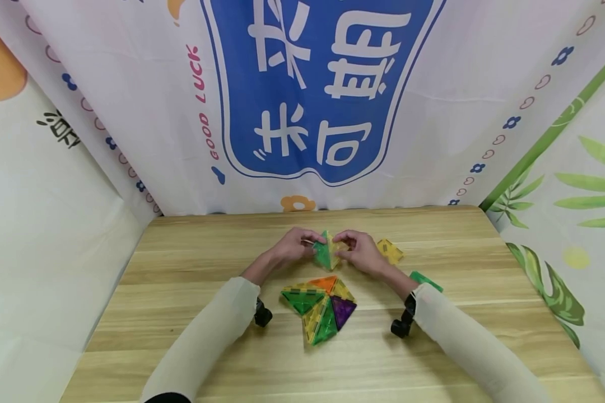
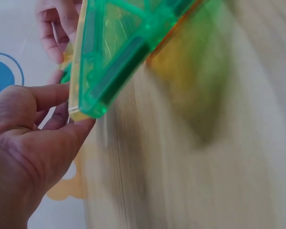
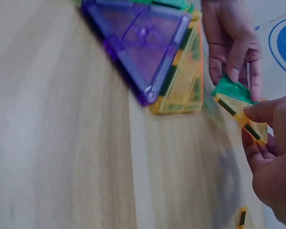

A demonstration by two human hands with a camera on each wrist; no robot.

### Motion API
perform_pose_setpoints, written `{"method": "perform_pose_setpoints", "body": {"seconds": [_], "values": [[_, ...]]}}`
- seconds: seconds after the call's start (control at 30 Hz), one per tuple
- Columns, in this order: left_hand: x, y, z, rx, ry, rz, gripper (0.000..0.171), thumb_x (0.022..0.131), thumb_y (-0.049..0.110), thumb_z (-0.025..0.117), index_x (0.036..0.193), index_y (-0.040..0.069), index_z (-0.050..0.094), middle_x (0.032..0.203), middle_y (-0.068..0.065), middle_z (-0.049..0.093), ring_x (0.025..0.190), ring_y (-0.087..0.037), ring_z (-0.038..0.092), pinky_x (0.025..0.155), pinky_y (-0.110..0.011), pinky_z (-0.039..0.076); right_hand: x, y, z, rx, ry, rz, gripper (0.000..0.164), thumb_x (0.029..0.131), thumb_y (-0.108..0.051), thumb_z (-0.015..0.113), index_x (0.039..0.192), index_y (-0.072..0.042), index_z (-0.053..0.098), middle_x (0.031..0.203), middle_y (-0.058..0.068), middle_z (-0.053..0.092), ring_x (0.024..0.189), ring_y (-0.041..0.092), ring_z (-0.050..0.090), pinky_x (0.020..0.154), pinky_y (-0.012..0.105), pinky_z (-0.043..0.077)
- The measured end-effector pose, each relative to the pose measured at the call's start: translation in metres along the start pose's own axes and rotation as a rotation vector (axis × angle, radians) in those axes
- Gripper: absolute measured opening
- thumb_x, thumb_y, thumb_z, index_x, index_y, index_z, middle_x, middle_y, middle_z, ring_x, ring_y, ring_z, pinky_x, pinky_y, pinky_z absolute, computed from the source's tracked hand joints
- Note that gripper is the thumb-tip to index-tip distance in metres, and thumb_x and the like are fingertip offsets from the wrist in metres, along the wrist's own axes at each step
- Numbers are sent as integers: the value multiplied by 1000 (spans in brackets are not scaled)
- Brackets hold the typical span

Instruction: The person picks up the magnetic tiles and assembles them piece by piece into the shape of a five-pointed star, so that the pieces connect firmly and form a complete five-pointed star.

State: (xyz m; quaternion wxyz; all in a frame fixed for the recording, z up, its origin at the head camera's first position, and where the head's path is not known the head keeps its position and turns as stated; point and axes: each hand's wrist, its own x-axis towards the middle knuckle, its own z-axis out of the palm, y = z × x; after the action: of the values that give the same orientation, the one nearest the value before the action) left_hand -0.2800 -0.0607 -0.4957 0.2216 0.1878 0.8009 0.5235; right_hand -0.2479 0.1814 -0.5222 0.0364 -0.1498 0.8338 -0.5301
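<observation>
Above the far part of the table, my left hand [image 1: 294,245] pinches a green triangular magnetic tile [image 1: 321,253] between thumb and fingers. From the other side my right hand [image 1: 361,252] grips a yellow triangular magnetic tile [image 1: 335,258]. The two tiles meet along one edge, as the right wrist view shows with the yellow tile [image 3: 248,118] beside the green tile [image 3: 231,90]. Just nearer to me lies a fan-like cluster of joined triangular tiles, with a purple tile [image 1: 343,311], an orange tile [image 1: 325,284], and several green and yellow ones.
To the right of my right hand lie loose yellow tiles [image 1: 390,251]. A green tile [image 1: 426,281] is partly hidden behind my right forearm. The wooden table [image 1: 191,263] ends at a printed curtain [image 1: 181,168] at the back.
</observation>
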Motion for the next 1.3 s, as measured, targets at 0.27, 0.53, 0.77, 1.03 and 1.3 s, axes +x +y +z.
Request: {"method": "perform_pose_setpoints", "body": {"seconds": [0.27,0.53,0.77,1.03,1.3], "values": [[-25,9,-5,-83,-56,-20,34,96,-8,63,126,3,74,129,-13,68,109,-23,66,97,-44,59,-9,-12,-3,203,-95,70,32,92,-3,80,123,1,71,122,22,72,98,17,72,89,24,59],[-44,12,-8,-97,-104,4,33,98,-5,65,130,3,72,128,-14,69,106,-22,69,99,-49,59,-22,-22,-2,313,-147,150,36,94,-2,78,129,4,68,126,24,69,102,21,71,97,35,59],[-51,5,-4,-132,-125,1,34,100,-5,63,132,3,70,128,-16,68,104,-23,71,96,-48,61,-29,-20,3,383,-152,188,37,93,-6,81,127,1,69,119,10,73,99,18,70,83,27,61],[-50,-7,3,-250,-111,-53,35,98,-13,58,129,-1,68,127,-17,63,104,-23,68,93,-39,61,-31,-8,11,540,-165,232,37,92,2,78,127,5,66,108,5,73,89,13,68,80,25,60],[-50,-18,11,-199,-61,-53,28,96,-12,64,120,1,69,122,-12,66,108,-22,64,90,-33,59,-31,0,16,416,-167,174,32,93,-5,79,124,0,70,117,9,74,103,19,70,88,29,60]]}}
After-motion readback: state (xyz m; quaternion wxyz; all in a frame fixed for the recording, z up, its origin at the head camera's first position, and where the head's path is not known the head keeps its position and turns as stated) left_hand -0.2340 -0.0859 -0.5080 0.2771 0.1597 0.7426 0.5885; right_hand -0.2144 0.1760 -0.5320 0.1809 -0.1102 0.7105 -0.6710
